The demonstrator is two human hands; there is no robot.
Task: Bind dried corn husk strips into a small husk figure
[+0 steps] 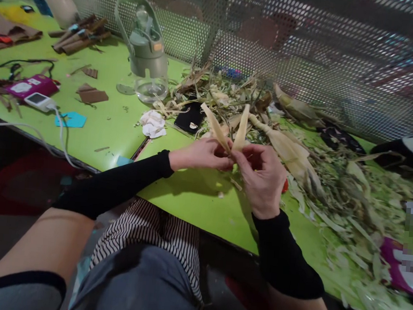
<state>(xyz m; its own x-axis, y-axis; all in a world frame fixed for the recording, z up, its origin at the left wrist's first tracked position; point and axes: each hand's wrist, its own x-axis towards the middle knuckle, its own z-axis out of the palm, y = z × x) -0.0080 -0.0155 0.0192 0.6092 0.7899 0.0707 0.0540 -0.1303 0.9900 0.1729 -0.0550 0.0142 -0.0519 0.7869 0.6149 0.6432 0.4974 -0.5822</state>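
Observation:
Over the green table (195, 202) my left hand (201, 154) and my right hand (262, 179) meet, both pinched closed on pale dried husk strips (230, 128). Two strips stick up in a V from between my fingers: one leans left, the other stands nearly upright. Black sleeves cover both forearms. Just behind my hands lies a big heap of dried husks and stalks (301, 149). A small red thing (285, 186) peeks out beside my right hand.
A grey-green jug with a glass base (145, 48) stands at the back left, beside crumpled white paper (153, 124) and a black phone (190, 117). Farther left are a pink device (32, 85), a white charger (39, 102) with cable, and cardboard pieces (92, 95). Perforated metal mesh (310, 48) borders the back.

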